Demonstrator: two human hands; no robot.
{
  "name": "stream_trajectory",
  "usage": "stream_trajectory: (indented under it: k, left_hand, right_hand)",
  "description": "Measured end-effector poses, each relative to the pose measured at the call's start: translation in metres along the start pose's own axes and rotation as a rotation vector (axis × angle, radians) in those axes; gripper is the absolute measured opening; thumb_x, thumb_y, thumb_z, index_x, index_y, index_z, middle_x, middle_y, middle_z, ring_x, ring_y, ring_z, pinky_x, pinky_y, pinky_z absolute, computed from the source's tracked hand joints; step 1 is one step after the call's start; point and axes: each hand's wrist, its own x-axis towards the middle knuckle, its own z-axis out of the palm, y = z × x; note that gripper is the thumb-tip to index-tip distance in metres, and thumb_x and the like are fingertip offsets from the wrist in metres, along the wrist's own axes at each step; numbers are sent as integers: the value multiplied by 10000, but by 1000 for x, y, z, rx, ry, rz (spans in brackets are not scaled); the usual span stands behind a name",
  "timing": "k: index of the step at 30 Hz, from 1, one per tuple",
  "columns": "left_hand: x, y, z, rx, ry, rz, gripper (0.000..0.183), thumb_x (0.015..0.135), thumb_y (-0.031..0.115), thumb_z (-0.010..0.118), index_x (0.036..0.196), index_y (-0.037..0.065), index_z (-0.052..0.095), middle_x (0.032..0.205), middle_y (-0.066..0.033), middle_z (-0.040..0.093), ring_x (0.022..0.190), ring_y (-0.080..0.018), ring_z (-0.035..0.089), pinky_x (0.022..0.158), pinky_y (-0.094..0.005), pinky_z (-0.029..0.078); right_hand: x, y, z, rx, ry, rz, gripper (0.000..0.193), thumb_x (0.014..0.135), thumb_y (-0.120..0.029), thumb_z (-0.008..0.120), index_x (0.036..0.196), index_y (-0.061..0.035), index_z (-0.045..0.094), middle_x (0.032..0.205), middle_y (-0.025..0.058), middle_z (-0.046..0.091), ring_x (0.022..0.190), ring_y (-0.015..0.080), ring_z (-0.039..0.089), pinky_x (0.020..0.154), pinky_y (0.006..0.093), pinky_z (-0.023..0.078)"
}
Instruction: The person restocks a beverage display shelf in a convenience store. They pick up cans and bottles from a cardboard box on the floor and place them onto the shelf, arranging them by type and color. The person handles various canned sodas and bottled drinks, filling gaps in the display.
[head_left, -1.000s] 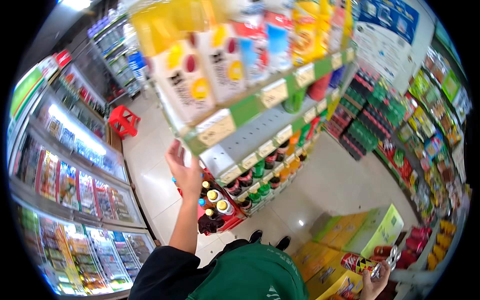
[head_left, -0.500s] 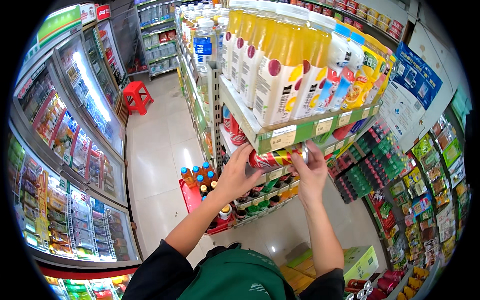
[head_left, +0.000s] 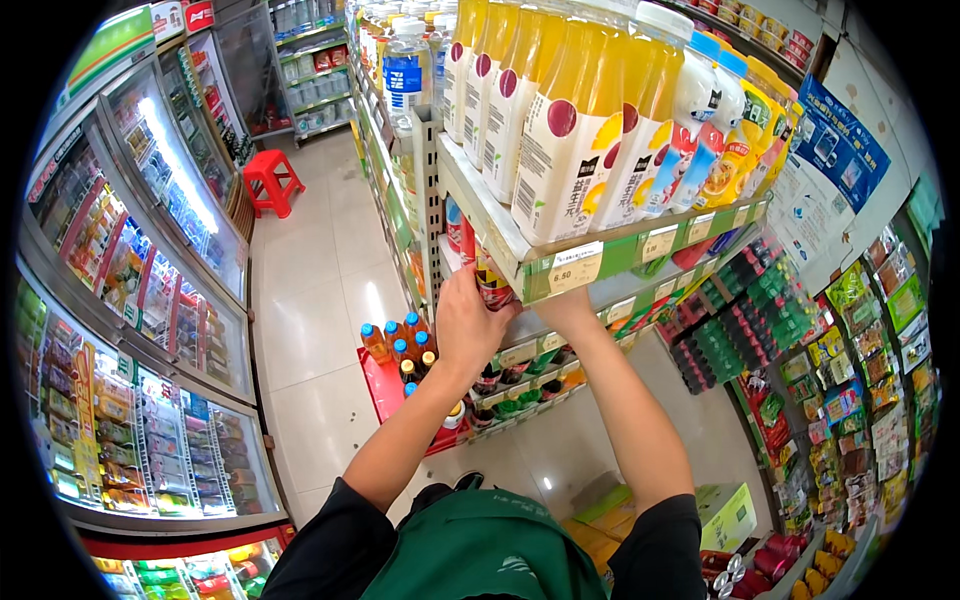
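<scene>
Wraps fingers and thumb of the left hand (head_left: 472, 325) about a glossy, cylindrical red, yellow and black can (head_left: 494, 286), just under the green-edged metal shelf (head_left: 618, 258). Cannot see the can whole, partly covered by that edge. Cannot see the fingertips of the right hand (head_left: 567, 308) behind it; cannot tell whether spread or pinching. Note above: smooth, white-labelled, yellow-filled plastic bottles (head_left: 545, 165), some tops cropped.

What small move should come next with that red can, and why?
Probably ease the red can deeper beneath the upper shelf: the left hand is against it near the front corner, while the right hand reaches under, its fingers hidden.
</scene>
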Motion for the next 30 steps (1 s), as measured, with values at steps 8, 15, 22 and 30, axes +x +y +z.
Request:
stream_trajectory:
  k: [8,15,22,30]
  left_hand:
    - [2,-3,10,35,24,-41,354,810,90,737,1081,-25,542,973,-208,604,929,-418,578,819,-507,482]
    - [3,0,10,-55,15,-111,433,778,46,771,1168,-13,593,1106,-250,669,1054,-483,627,892,-526,518]
    - [4,-12,27,-4,-164,-204,483,818,231,860,1201,9,665,1062,-112,718,969,-243,677,900,-403,533]
    - [24,-93,36,-27,-120,-3,635,856,404,897,1244,-48,678,1215,-140,746,1047,-219,707,963,-351,540]
  right_hand:
    - [-5,13,8,228,-110,94,436,911,-191,761,1299,-22,657,1266,135,712,1178,262,671,990,383,525]
    - [-13,9,11,384,-83,103,470,903,-149,771,1329,1,641,1317,195,700,1201,316,684,989,415,543]
    - [-164,25,-19,135,296,-30,580,911,-79,752,1448,0,546,1451,227,578,1284,398,614,1085,468,519]
    - [-535,-6,-127,-751,938,917,409,891,-25,761,1290,-14,673,1206,180,720,1122,321,704,968,384,557]
